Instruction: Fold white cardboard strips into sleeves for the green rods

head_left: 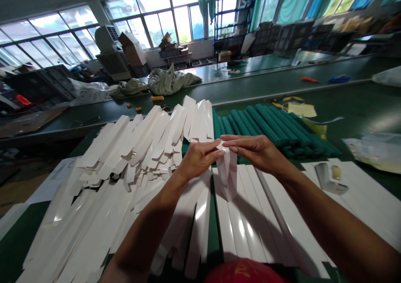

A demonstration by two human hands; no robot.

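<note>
My left hand (pixel 202 155) and my right hand (pixel 252 147) meet at the upper end of a long white carton (pixel 228 176), which stands upright between them. The fingers of both hands pinch its top end, where the flaps are. Below it lies a row of closed white cartons (pixel 250 216), side by side. To the left spreads a large pile of flattened white cartons (pixel 103 216), with several opened-out ones (pixel 150 128) on top. Beyond my right hand is a stack of dark green rods (pixel 260 124).
A tape dispenser (pixel 332 178) rests on white cartons at the right. Behind it are a plastic bag (pixel 376 149) and yellow scraps (pixel 302 109). Grey sacking (pixel 172 80) and a red-handled tool (pixel 309 79) lie on the far green bench (pixel 250 90).
</note>
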